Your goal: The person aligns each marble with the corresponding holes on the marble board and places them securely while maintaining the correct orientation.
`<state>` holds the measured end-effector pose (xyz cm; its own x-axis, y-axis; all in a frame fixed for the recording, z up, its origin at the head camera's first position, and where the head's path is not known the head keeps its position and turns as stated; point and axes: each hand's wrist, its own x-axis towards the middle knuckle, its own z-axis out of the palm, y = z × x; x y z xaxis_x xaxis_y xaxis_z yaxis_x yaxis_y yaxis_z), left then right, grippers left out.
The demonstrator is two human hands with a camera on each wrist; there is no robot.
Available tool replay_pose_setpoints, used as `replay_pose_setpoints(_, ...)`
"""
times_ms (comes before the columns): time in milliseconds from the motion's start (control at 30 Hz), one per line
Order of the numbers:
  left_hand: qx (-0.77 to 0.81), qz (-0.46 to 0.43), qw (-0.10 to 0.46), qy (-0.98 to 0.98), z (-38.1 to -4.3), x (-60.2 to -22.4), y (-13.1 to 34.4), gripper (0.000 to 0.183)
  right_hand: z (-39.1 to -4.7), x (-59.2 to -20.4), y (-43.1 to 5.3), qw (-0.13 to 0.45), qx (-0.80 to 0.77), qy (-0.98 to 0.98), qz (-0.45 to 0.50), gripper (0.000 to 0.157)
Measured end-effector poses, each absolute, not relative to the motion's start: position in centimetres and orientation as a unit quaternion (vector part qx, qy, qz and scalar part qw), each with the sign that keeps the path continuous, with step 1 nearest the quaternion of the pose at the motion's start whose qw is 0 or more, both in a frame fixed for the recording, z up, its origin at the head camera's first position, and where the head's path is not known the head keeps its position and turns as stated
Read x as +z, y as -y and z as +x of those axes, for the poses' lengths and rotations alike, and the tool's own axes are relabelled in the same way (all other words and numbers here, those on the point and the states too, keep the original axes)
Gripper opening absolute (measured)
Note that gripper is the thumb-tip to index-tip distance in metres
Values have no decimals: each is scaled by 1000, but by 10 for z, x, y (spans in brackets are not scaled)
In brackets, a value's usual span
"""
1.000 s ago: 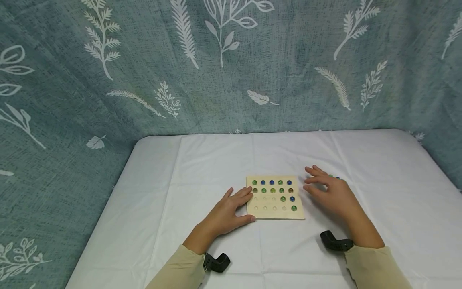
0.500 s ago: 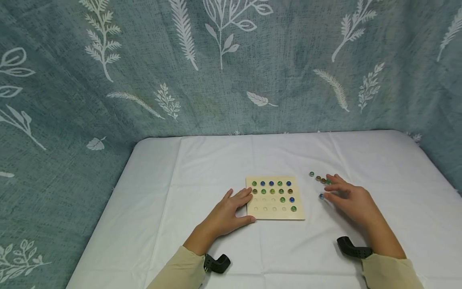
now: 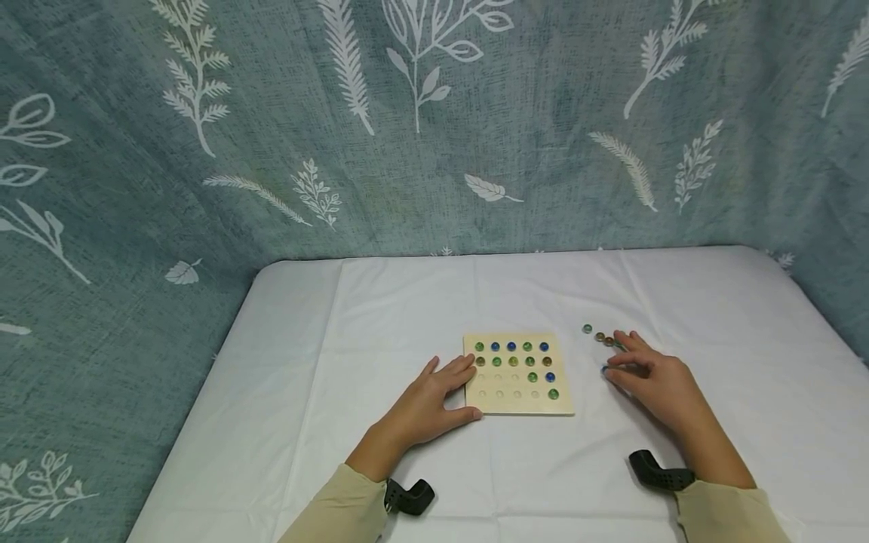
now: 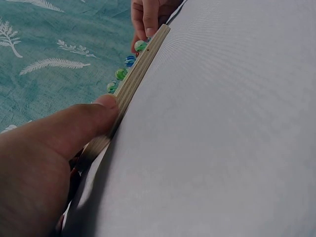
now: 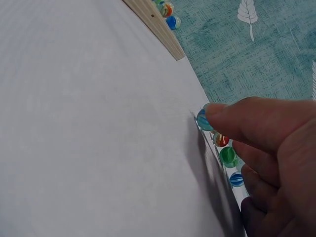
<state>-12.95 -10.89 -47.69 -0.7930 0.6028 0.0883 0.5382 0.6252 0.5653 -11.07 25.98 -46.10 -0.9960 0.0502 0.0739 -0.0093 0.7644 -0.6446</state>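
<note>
A pale wooden board [image 3: 511,407] with rows of round hollows lies on the white cloth. Glass marbles, green, blue and brownish, fill its two far rows and part of the two near rows at the right. My left hand [image 3: 422,401] rests at the board's left side, fingertips on its edge and thumb at the near corner. To the right of the board, my right hand [image 3: 661,385] pinches a blue marble [image 5: 203,120] low over the cloth; the thumb covers part of it. Beyond the fingers, a loose green marble [image 3: 587,329] and a brown marble [image 3: 600,337] lie on the cloth.
The right wrist view shows more loose marbles by the fingers: an orange-red marble [image 5: 220,140], a green marble [image 5: 228,157] and a blue-striped marble [image 5: 237,179]. A blue-green leaf-print curtain [image 3: 407,196] hangs behind the white-covered table [image 3: 380,302].
My right hand has moved right, away from the board to the loose marbles, and its thumb and forefinger have closed on the blue one. The left hand has stayed put.
</note>
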Motion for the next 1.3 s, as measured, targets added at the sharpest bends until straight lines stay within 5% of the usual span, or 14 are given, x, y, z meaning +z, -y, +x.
replay_pose_setpoints(1300,295,313,64,-900,-130,-475,109,75,-112,-464,-257,60,310,949,4,22)
